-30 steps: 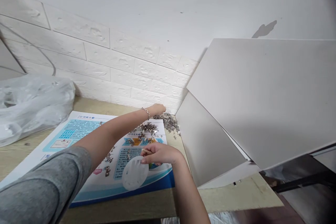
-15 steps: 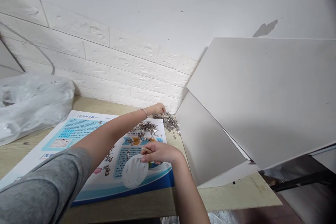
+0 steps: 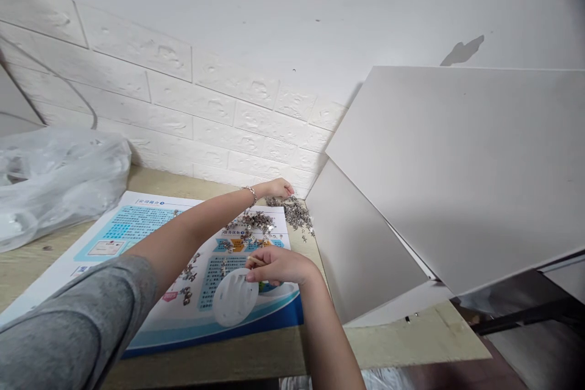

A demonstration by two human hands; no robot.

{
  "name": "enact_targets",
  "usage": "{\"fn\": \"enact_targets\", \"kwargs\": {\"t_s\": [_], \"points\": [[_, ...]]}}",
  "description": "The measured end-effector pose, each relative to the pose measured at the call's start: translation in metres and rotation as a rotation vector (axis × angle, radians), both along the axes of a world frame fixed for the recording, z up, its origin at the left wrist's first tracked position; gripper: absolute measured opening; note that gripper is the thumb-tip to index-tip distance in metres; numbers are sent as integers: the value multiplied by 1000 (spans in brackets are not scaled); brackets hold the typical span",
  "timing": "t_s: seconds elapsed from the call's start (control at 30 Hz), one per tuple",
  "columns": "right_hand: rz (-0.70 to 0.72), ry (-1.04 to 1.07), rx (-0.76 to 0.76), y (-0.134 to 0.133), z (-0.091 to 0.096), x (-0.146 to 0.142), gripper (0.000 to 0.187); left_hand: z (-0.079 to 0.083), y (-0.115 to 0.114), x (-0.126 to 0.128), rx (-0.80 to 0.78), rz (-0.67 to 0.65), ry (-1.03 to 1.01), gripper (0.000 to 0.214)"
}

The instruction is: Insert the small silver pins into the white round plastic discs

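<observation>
The left hand [image 3: 280, 189] curls its fingers over a heap of tiny metal bits [image 3: 295, 214] at the back edge of the bench [image 3: 402, 341]. I can't tell if they pinch any. The right hand [image 3: 278, 267] grips a round white disc [image 3: 235, 297].

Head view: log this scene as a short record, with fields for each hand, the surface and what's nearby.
Left hand: at a scatter of small metal parts
Left wrist: bracelet
Right hand: holds a white round perforated disc and a thin stick
Surface: printed blue-and-white poster on a wooden table
Nearby: translucent plastic bag, white panels, white brick-pattern wall
</observation>
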State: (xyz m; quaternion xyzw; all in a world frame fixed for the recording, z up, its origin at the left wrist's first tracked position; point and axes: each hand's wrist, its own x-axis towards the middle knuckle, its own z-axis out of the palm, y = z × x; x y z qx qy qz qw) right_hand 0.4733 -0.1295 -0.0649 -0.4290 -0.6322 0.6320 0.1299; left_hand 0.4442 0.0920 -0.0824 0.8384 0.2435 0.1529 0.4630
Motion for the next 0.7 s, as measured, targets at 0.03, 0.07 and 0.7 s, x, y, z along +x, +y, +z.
{"fn": "enact_targets", "kwargs": {"t_s": [0.03, 0.07, 0.7], "points": [[1, 4, 0, 0, 0, 0, 36, 0, -1, 0, -15, -6, -2, 26], [3, 6, 0, 0, -1, 0, 36, 1, -1, 0, -30, -11, -4, 26], [0, -37, -2, 0, -2, 0, 34, -4, -7, 7, -98, -65, -18, 18]]}}
